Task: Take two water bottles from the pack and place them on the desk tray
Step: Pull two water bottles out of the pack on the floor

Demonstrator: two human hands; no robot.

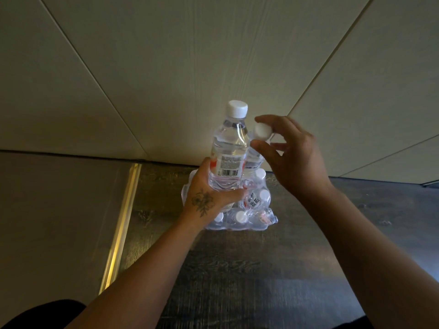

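Left hand, flower tattoo on its back, fingers curled tight around the lower body of a clear plastic water bottle. Bottle upright, held above the pack, white ribbed screw cap on top, ridged transparent walls, paper label with barcode and a red patch facing out.

Right hand: thumb and forefinger pinching the white cap of a second bottle, other fingers loosely spread. That bottle sits just behind and right of the first, mostly hidden by it; only the cap, shoulder and a strip of label show. Can't tell if its base is clear of the pack.

The pack sits on the floor against the wall, directly under both hands. Crinkled glossy shrink-wrap, torn open at the top, several round white caps visible through the film, a round printed mark on the wrap.

Floor is dark wood-grain plank, matte. A brass-coloured metal strip runs along its left edge, pale smooth surface beyond that. Wall is flat off-white panels with thin straight seams.

No tray visible in this view.
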